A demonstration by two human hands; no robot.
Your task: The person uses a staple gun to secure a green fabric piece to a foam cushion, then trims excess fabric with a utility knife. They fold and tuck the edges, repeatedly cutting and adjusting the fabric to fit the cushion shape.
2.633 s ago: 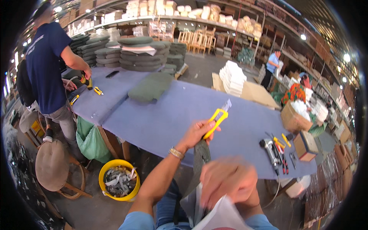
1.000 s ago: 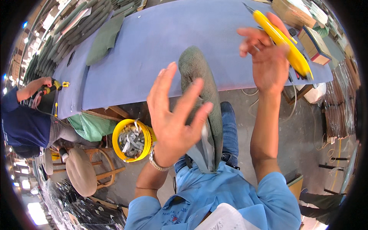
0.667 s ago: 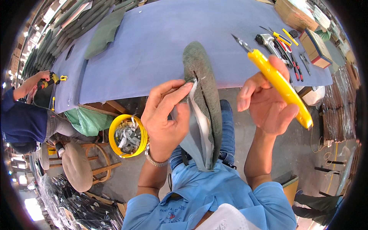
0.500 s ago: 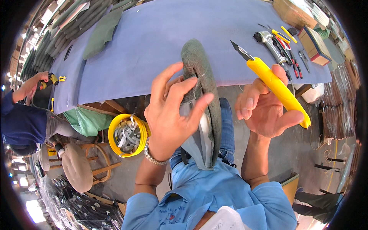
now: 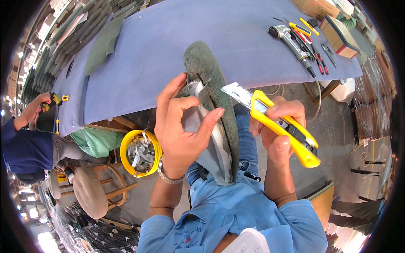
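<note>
A grey-green upholstered cushion (image 5: 201,61) stands on edge in front of me, its lower end against my lap. Along its side the cover gapes in a slit, with white and pale grey lining showing. My left hand (image 5: 178,133) grips the cushion at this gap, thumb and fingers curled at the loose fabric edge. A yellow utility knife (image 5: 270,123) is held in my right hand (image 5: 280,126), to the right of the cushion. Its bare blade points up and left, close to the cushion's right side but apparently not touching it.
A blue-covered table (image 5: 156,63) spans ahead, with a pneumatic tool (image 5: 291,42), pliers (image 5: 329,52) and a box (image 5: 339,36) at right. Stacked cushions (image 5: 78,38) lie far left. A yellow bucket of scraps (image 5: 158,147) stands beside my left arm; another person (image 5: 29,139) works at left.
My right hand has turned the knife over and brought its blade left and down toward the cushion. My left hand has shifted slightly left with the cushion, and the gap shows more lining.
</note>
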